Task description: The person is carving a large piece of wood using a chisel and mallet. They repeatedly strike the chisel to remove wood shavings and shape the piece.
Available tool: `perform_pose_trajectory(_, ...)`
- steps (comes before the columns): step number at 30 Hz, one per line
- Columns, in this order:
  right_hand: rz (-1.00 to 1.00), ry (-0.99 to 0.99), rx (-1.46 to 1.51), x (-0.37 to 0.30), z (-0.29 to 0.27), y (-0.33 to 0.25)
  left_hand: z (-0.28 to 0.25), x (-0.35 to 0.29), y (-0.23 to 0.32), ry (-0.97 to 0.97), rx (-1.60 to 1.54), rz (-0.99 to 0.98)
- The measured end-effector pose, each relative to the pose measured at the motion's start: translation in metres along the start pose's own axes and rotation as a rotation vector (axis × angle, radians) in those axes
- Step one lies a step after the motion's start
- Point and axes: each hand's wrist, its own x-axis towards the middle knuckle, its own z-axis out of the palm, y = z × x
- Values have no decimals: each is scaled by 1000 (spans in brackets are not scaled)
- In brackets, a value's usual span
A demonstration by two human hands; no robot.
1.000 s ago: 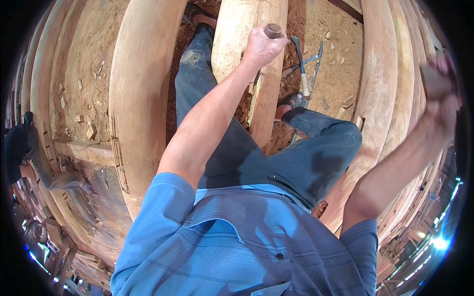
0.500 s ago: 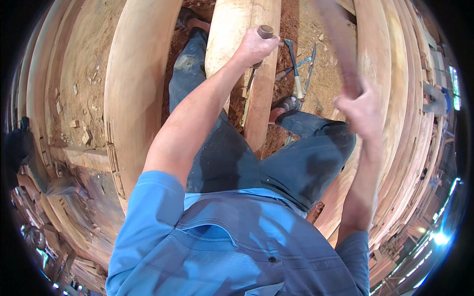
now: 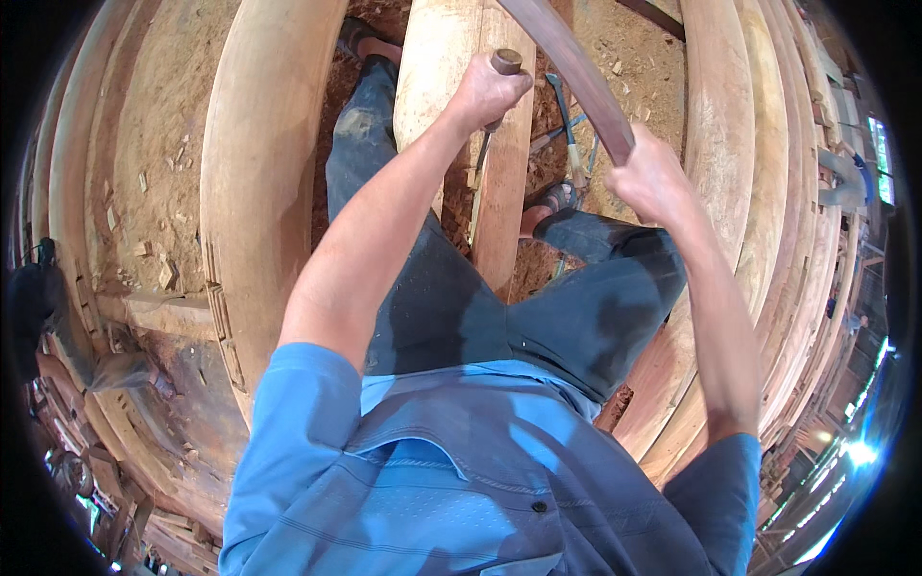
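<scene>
My left hand [image 3: 480,93] is closed around the wooden handle [image 3: 506,62] of a chisel. Its narrow metal blade [image 3: 482,152] points down into a slot in the pale timber beam [image 3: 497,216] between my legs; the tip is hidden. My right hand [image 3: 655,178] grips the lower end of a long, slightly curved wooden club [image 3: 579,77]. The club slants up to the left past the chisel's right side, apart from the handle, and its far end leaves the top of the view.
Beside my sandalled right foot [image 3: 554,200] lies a long-handled tool [image 3: 573,158] with a dark metal head. Large rounded logs [image 3: 259,144] flank me on both sides. Wood chips [image 3: 166,274] litter the ground. Another person [image 3: 36,288] is at the far left edge.
My right hand has moved left and slightly up, swinging the club leftward over the ground tools toward the chisel. My left hand still holds the chisel in nearly the same place.
</scene>
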Motion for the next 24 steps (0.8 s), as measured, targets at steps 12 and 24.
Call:
perform_pose_trajectory(12, -264, 581, 912, -15, -89, 21, 8, 12, -18, 18, -36, 27)
perform_pose_trajectory(24, -80, 180, 170, -34, 20, 7, 17, -88, -34, 170, 135, 417)
